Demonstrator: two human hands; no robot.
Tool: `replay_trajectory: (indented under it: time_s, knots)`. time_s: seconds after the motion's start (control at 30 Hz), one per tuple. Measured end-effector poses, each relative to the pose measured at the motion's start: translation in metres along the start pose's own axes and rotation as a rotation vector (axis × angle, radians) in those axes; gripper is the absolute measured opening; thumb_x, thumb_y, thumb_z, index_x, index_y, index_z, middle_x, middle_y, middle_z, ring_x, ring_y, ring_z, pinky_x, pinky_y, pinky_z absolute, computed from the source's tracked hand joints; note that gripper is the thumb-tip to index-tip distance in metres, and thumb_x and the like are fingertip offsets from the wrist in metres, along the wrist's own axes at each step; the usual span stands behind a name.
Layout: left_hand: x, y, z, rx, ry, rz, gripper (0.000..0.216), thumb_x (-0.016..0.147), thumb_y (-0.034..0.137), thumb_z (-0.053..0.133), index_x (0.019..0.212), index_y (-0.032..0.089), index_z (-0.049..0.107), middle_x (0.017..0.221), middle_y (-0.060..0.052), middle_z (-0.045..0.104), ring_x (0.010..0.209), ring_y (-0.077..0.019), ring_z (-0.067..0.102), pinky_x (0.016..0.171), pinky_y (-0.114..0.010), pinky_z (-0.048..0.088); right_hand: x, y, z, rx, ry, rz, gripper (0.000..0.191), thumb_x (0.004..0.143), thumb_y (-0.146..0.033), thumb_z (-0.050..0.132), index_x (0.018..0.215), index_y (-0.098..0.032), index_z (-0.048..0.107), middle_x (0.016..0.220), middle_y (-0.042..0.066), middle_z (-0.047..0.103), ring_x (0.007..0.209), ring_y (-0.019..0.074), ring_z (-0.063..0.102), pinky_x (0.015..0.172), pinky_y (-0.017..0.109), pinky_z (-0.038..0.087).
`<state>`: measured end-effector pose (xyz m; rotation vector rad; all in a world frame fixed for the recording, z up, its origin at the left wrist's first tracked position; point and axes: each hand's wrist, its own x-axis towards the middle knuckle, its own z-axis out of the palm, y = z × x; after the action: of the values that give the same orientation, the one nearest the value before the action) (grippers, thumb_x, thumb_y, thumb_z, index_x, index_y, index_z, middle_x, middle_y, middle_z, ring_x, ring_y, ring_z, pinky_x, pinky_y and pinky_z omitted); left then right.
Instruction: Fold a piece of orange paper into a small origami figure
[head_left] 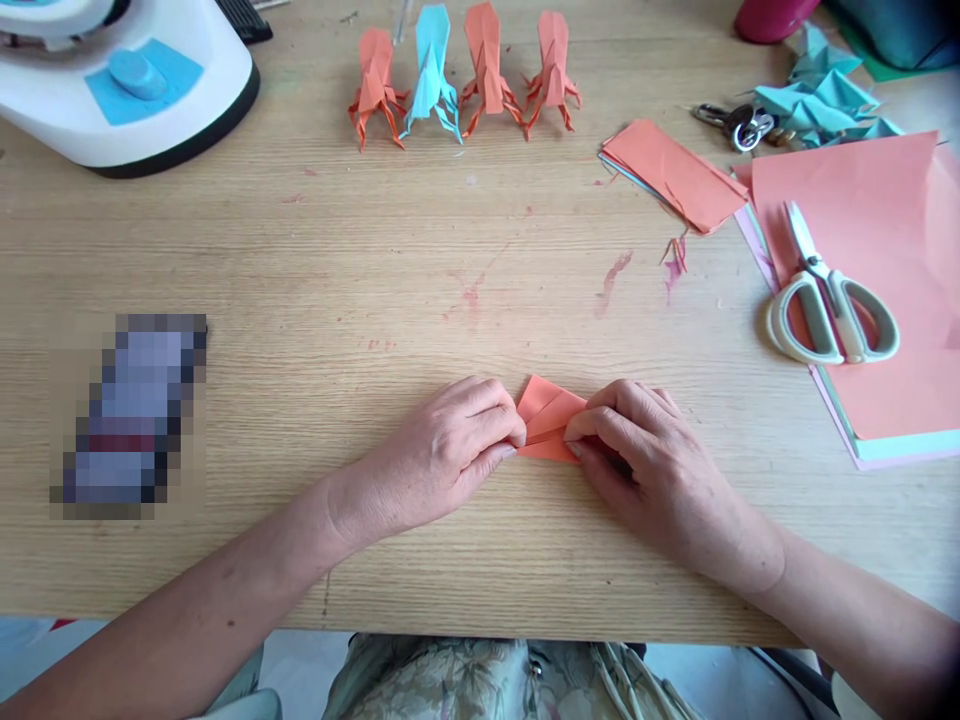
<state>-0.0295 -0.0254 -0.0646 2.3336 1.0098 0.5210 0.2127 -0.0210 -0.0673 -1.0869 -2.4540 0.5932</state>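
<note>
Between my two hands, close to the table's front edge, is a small folded piece of orange paper point(551, 408) with crease lines and overlapping flaps. My left hand point(469, 435) pinches its left end, thumb and fingertips pressed together. On the other side, my right hand point(645, 450) grips the right end between thumb and forefinger. The fingers hide both ends of the paper. At the back of the table stand several folded paper figures with thin legs, orange ones such as this figure point(487, 60) and one light blue figure point(431, 75).
Scissors point(825, 290) lie on large orange sheets point(892, 400) at the right. Behind are a stack of orange paper rectangles point(667, 170), keys point(742, 125) and teal folded paper point(817, 95). A blurred-out phone-like object point(139, 410) lies left, below a white appliance point(180, 80).
</note>
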Motion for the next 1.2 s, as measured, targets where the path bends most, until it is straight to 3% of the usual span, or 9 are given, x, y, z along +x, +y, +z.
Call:
replay_trajectory:
  time_s: [0.27,0.5,0.6,0.67,0.73,0.8,0.87,1.2]
  knots:
    - [0.0,0.005,0.004,0.077,-0.013,-0.019,0.016,0.095,0.006,0.049,0.092,0.015,0.061,0.09,-0.004,0.059,0.085,-0.0157,0.053,0.079,-0.031,0.045,0.001,0.0,0.001,-0.01,-0.005,0.005,0.013,0.094,-0.011,0.051,0.087,-0.019,0.058,0.086,0.006,0.056,0.08,0.0202,0.053,0.075,0.037,0.04]
    - [-0.004,-0.001,-0.001,-0.008,-0.009,0.006,0.029,0.093,-0.002,0.045,0.107,0.016,0.062,0.094,-0.003,0.063,0.088,-0.014,0.058,0.079,-0.028,0.048,0.0,-0.001,0.0,-0.019,-0.029,0.007,0.013,0.095,-0.011,0.05,0.088,-0.017,0.058,0.087,0.006,0.056,0.081,0.0199,0.052,0.076,0.037,0.039]
    - [-0.007,-0.004,-0.003,0.033,0.052,0.061,0.029,0.093,0.0,0.047,0.111,0.016,0.064,0.094,-0.004,0.065,0.087,-0.0143,0.059,0.078,-0.028,0.051,0.0,0.0,0.0,-0.018,-0.033,0.008,0.013,0.095,-0.011,0.05,0.088,-0.017,0.058,0.087,0.006,0.056,0.081,0.02,0.052,0.076,0.037,0.039]
    - [-0.009,-0.005,-0.005,0.099,0.11,0.131,0.031,0.092,0.0,0.05,0.115,0.015,0.064,0.101,-0.007,0.067,0.094,-0.0164,0.062,0.083,-0.03,0.053,0.0,0.0,0.0,-0.023,-0.034,0.008,0.013,0.095,-0.011,0.05,0.087,-0.017,0.059,0.087,0.006,0.056,0.081,0.0202,0.052,0.076,0.037,0.04]
    - [-0.011,-0.008,-0.005,0.148,0.125,0.221,0.035,0.092,-0.001,0.051,0.122,0.012,0.062,0.117,-0.012,0.067,0.114,-0.021,0.061,0.095,-0.035,0.054,0.001,0.001,0.0,-0.03,-0.035,0.006,0.014,0.096,-0.012,0.05,0.086,-0.017,0.058,0.086,0.006,0.056,0.081,0.0202,0.052,0.076,0.037,0.04]
    - [-0.012,-0.011,-0.005,0.16,0.094,0.308,0.038,0.092,-0.001,0.051,0.128,0.009,0.058,0.131,-0.016,0.064,0.13,-0.0236,0.055,0.107,-0.038,0.05,0.002,0.001,0.0,-0.035,-0.034,0.003,0.015,0.097,-0.013,0.049,0.085,-0.017,0.058,0.085,0.006,0.056,0.08,0.02,0.052,0.076,0.036,0.04]
    - [-0.013,-0.014,-0.005,0.162,0.055,0.357,0.038,0.093,0.0,0.05,0.129,0.007,0.057,0.134,-0.017,0.063,0.134,-0.0234,0.052,0.112,-0.039,0.048,0.002,0.0,0.0,-0.035,-0.038,0.003,0.015,0.097,-0.014,0.049,0.086,-0.017,0.058,0.086,0.006,0.056,0.08,0.0199,0.052,0.076,0.036,0.04]
    - [-0.015,-0.02,-0.012,0.334,-0.094,0.471,0.037,0.099,0.008,0.042,0.134,0.007,0.055,0.144,-0.016,0.055,0.139,-0.0252,0.046,0.115,-0.041,0.045,0.002,0.0,0.001,-0.038,-0.045,0.02,0.016,0.098,-0.014,0.048,0.087,-0.017,0.059,0.087,0.006,0.056,0.081,0.0195,0.052,0.076,0.036,0.04]
